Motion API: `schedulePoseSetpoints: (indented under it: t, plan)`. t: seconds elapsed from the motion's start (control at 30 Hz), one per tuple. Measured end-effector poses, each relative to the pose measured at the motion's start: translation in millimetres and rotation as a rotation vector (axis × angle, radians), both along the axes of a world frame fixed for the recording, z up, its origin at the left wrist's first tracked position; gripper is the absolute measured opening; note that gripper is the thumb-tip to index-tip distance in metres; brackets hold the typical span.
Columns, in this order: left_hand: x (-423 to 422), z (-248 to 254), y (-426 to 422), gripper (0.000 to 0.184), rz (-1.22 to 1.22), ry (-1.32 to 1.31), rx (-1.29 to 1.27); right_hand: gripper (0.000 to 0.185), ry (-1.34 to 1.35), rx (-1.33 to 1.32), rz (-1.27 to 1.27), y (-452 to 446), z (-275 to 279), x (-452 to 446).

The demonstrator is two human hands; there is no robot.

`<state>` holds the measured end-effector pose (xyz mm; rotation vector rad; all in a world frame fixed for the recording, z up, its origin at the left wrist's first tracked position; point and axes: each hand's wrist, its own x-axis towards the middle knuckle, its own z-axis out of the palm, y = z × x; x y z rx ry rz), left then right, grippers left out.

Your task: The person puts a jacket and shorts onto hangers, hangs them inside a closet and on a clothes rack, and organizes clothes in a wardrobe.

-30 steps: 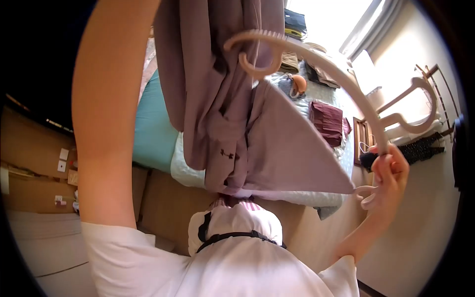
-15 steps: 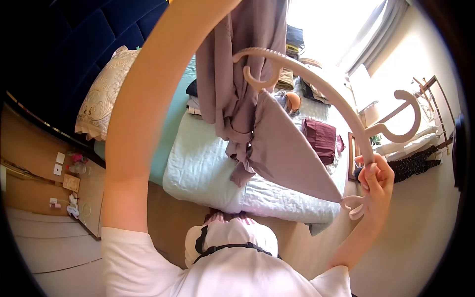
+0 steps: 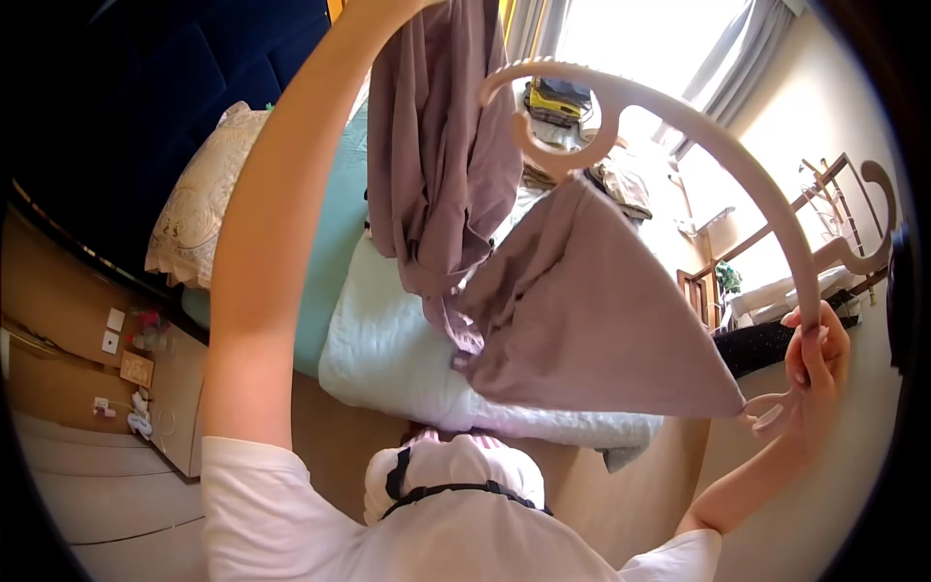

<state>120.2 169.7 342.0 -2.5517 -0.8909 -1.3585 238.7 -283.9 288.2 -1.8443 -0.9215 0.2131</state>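
Nearest is the wearer's white top [image 3: 446,533], crossed by a black strap [image 3: 461,492]. The left arm [image 3: 257,262] stretches upward to the top edge of the view. The left hand lies beyond that edge, so I cannot tell how far it is open or whether it has hold of anything. On the other side, the right hand [image 3: 819,357] is raised with its fingers curled closed around the lower end of a pale, curved hanger [image 3: 773,202].

A mauve garment [image 3: 601,310] hangs in front of the person: one bunched length drops from the top edge, and a wide flap spreads between a small hook near the hanger's far end and a loop by the right hand.

Behind and below the garment is a bed with a light-blue quilt [image 3: 373,325]. To the left sits a patterned pillow [image 3: 208,194] against a dark-blue headboard [image 3: 208,68]. Farther off are stacked clothes [image 3: 558,102], a bright window [image 3: 630,44] and a grey curtain [image 3: 742,73].
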Motion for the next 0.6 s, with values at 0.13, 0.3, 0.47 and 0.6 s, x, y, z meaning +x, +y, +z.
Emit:
schedulePoseSetpoints:
  t: [0.13,0.3,0.47,0.6]
  plan:
    - [-16.4,-2.4,-7.6,0.041,-0.051,0.048,-0.069,0.029,0.063,-0.016,0.113,25.1,-21.8,-10.0]
    - [-47.8,-8.0,-58.4,0.033,-0.26,-0.047,-0.134,0.025,0.263,-0.062,0.086,76.8,-73.7,-33.6]
    - [-88.8,-48.2,-97.8,0.014,-0.377,-0.02,-0.525,0.025,0.319,0.061,0.128,93.2,-106.5,-43.7]
    - [-128.1,-120.1,-160.3,0.018,-0.616,-0.3,-0.741,0.023,0.263,0.14,0.011,96.5,-119.6,-48.1]
